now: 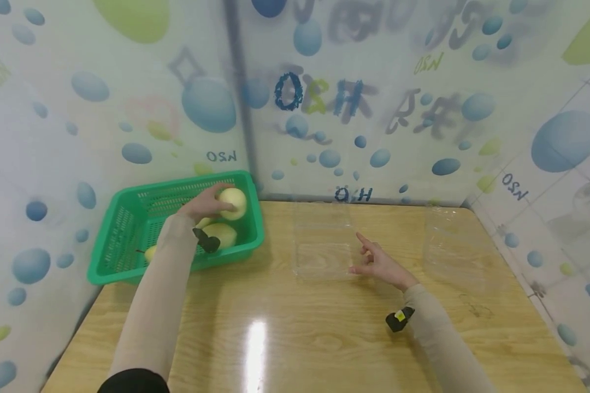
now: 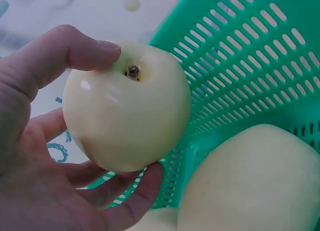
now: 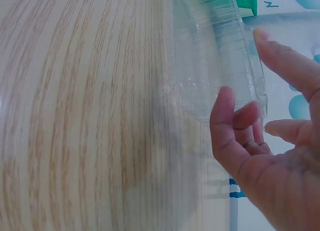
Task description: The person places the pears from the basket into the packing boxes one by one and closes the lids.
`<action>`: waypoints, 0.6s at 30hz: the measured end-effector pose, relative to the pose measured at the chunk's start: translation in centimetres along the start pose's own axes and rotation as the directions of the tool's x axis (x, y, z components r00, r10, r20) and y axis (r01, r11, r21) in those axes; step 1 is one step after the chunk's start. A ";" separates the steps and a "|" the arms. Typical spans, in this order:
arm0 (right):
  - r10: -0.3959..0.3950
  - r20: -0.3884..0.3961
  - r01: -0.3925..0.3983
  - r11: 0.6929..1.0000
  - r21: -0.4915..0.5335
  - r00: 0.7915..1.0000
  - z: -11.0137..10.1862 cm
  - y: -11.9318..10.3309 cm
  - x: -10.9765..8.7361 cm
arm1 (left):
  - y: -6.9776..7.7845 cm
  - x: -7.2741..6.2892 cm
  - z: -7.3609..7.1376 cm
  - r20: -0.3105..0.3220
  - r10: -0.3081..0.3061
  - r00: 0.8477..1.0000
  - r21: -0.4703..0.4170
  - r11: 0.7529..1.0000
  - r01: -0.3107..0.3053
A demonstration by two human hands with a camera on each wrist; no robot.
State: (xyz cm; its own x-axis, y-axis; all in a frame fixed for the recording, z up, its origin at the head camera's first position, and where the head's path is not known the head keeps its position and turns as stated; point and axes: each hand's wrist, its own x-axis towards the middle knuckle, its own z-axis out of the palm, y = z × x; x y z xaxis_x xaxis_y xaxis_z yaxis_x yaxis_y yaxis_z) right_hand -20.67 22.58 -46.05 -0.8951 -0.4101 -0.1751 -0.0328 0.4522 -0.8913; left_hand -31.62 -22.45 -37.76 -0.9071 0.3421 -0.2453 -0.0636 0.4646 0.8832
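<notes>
My left hand (image 1: 206, 204) grips a round pale-yellow apple (image 2: 127, 106), its thumb on top beside the dark, dried end and fingers beneath. The apple is up near the back right corner of a green plastic basket (image 1: 261, 218). Below it in the basket lies a larger pale fruit (image 2: 255, 186), with part of another next to it. A clear plastic box (image 1: 323, 256) stands on the table in the middle. At its right side is my right hand (image 1: 382, 266), index finger extended, other fingers loosely bent, and thumb tip right at the near corner.
A second piece of clear plastic packaging (image 1: 447, 245) stands at the right of the wooden table (image 1: 295, 333). Within the basket's left part a yellow fruit (image 1: 150, 253) shows beside my left sleeve. Patterned wall coverings (image 1: 373, 109) border the table at the back and sides.
</notes>
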 end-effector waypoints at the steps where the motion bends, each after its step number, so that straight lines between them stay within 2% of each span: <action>1: -0.003 -0.003 0.003 1.000 0.003 1.000 0.0 0.0 -0.1 | 0.1 0.0 0.0 -0.003 0.003 1.000 0.000 1.000 -0.003; 7: -0.003 -0.004 0.003 1.000 0.025 1.000 0.1 0.2 -0.1 | 0.4 -0.2 0.1 -0.026 0.008 1.000 0.017 1.000 -0.008; 14: -0.005 -0.020 0.004 1.000 -0.006 1.000 0.1 0.0 -0.2 | 0.9 -0.4 0.2 -0.033 0.007 0.999 0.024 1.000 -0.006; 18: 0.006 -0.016 -0.006 1.000 0.019 1.000 0.1 0.1 -0.2 | 1.4 -0.7 0.3 -0.039 0.014 0.999 0.033 0.999 -0.013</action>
State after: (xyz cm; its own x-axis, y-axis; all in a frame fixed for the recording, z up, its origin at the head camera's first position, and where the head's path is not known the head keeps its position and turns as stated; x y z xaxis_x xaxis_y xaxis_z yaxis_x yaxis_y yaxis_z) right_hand -20.42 22.59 -46.14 -0.9025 -0.3943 -0.1735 -0.0192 0.4391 -0.8983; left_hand -30.96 -21.77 -36.52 -0.9234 0.3166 -0.2172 -0.0384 0.4869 0.8726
